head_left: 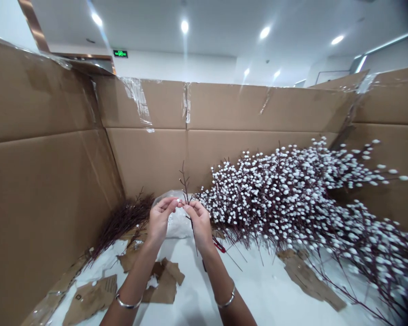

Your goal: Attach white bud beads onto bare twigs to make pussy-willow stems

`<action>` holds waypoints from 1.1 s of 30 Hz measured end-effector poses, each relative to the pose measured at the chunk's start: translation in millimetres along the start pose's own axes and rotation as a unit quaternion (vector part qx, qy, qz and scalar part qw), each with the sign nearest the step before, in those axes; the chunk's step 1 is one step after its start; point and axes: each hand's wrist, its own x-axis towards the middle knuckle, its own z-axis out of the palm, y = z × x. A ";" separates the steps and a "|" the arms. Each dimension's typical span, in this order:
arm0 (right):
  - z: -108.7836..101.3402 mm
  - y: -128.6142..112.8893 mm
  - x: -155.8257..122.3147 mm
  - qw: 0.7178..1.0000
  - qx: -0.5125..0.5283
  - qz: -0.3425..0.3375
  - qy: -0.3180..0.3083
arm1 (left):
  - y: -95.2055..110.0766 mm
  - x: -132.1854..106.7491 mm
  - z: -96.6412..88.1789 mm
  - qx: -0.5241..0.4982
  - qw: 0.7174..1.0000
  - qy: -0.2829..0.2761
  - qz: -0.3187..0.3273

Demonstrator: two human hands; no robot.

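My left hand [160, 217] pinches a small white bud [178, 200] between thumb and forefinger, right at the tip of a side twig. My right hand [200, 220] is closed around a thin dark bare branch [185, 182] that stands upright between both hands, its lower stem running down past my right wrist. Both wrists wear silver bangles. Behind my hands lies a clear plastic bag [175, 222] of white buds.
A big heap of dark branches covered in white buds [302, 199] fills the right side. A bundle of bare dark branches [122, 222] lies at left. Torn cardboard scraps [163, 283] and a red-handled tool [219, 246] rest on the white table. Cardboard walls [47, 181] surround everything.
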 end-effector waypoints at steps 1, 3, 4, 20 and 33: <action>-0.5 0.6 0.4 1.000 -0.002 -0.003 0.000 | -0.2 -0.1 0.8 0.000 1.000 0.001 0.003; -1.9 1.8 1.4 1.000 -0.009 -0.008 -0.002 | -0.8 0.2 2.2 -0.004 1.000 -0.001 0.007; -2.7 2.6 2.0 1.000 -0.017 -0.010 -0.002 | -1.1 0.2 2.8 -0.007 1.000 -0.003 0.008; -0.1 2.0 -1.4 0.993 -0.095 -0.063 0.034 | -2.5 -5.4 5.7 0.031 0.996 0.013 0.082; 3.7 -3.0 -10.6 0.985 -0.137 -0.098 0.042 | -4.0 -9.5 -0.1 0.091 0.979 0.015 0.180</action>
